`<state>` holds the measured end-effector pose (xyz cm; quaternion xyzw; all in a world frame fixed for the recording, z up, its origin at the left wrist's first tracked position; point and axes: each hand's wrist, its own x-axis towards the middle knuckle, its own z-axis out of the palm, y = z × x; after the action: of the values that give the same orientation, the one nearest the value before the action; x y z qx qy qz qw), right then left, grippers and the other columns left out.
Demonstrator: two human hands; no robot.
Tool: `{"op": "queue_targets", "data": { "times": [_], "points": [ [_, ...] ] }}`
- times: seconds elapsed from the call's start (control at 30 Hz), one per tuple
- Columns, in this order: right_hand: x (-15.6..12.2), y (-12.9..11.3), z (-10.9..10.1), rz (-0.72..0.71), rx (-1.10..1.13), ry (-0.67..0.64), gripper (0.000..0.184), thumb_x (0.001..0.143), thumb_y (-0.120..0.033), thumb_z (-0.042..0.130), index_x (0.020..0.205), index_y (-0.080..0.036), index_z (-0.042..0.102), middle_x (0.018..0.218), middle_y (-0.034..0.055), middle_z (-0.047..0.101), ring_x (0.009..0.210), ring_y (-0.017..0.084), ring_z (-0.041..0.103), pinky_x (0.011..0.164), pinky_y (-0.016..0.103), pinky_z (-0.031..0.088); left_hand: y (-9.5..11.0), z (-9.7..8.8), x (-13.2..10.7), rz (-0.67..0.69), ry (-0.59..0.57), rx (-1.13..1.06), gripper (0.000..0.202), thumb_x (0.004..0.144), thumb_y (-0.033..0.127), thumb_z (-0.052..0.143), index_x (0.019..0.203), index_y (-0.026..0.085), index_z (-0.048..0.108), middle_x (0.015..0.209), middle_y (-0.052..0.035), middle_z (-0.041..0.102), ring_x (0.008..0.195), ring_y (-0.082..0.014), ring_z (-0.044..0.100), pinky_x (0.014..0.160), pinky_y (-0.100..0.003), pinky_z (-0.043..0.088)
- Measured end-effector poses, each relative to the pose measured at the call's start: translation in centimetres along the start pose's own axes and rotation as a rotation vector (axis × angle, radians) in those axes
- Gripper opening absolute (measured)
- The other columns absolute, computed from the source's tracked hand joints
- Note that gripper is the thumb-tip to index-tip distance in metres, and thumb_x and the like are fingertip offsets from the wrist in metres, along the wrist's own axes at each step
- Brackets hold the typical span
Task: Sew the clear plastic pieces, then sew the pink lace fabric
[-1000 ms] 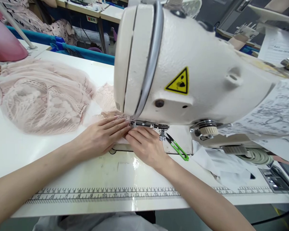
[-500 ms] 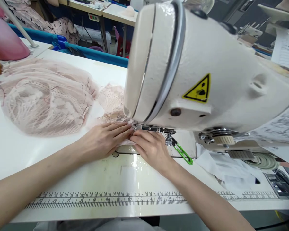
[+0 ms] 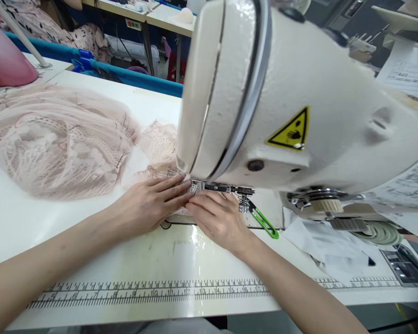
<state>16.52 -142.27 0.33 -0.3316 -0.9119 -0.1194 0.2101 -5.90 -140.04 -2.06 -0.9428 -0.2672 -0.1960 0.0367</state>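
Observation:
Pale pink lace fabric [image 3: 160, 140] runs under the head of a white sewing machine [image 3: 285, 88]. On its near edge, left of the presser area, lies my left hand [image 3: 148, 202], palm down with the fingers stretched out flat. My right hand [image 3: 218, 215] is closed at the front of the machine's needle area, fingers bent and pinching the edge of the lace. The two hands' fingertips almost meet. The needle itself is hidden behind the machine head and fingers.
A heap of sheer pink lace [image 3: 61, 148] spreads to the left. Green thread snips [image 3: 264, 223] lie right of my right hand. White paper scraps [image 3: 329, 248] rest farther right. A printed ruler [image 3: 153, 293] runs along the table's front edge. Blue cloth [image 3: 135, 80] borders the back.
My right hand's fingers have curled in more and its knuckles have risen slightly. The left hand stays on the lace. The view has shifted a little.

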Motion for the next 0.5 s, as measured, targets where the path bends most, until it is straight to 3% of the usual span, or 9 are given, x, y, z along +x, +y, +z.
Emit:
{"op": "queue_targets", "data": {
  "times": [0.23, 0.5],
  "points": [
    [0.17, 0.36, 0.19, -0.066, 0.014, 0.005, 0.015, 0.091, -0.009, 0.055, 0.091, -0.02, 0.065, 0.088, -0.0021, 0.073, 0.091, 0.013, 0.062, 0.072, 0.027, 0.044, 0.26, -0.17, 0.17, 0.02, 0.027, 0.07, 0.044, 0.092, 0.014, 0.037, 0.133, 0.014, 0.055, 0.138, -0.0068, 0.057, 0.129, -0.0262, 0.052, 0.105, -0.039, 0.045],
    [0.03, 0.52, 0.22, -0.048, -0.014, -0.04, 0.023, 0.095, -0.011, 0.047, 0.09, -0.021, 0.068, 0.088, 0.0009, 0.071, 0.091, 0.014, 0.06, 0.077, 0.027, 0.047, 0.63, -0.29, 0.52, -0.027, -0.008, 0.069, 0.042, 0.096, 0.021, 0.039, 0.134, 0.013, 0.055, 0.133, -0.0101, 0.061, 0.129, -0.0272, 0.053, 0.104, -0.04, 0.047]
  ]
}}
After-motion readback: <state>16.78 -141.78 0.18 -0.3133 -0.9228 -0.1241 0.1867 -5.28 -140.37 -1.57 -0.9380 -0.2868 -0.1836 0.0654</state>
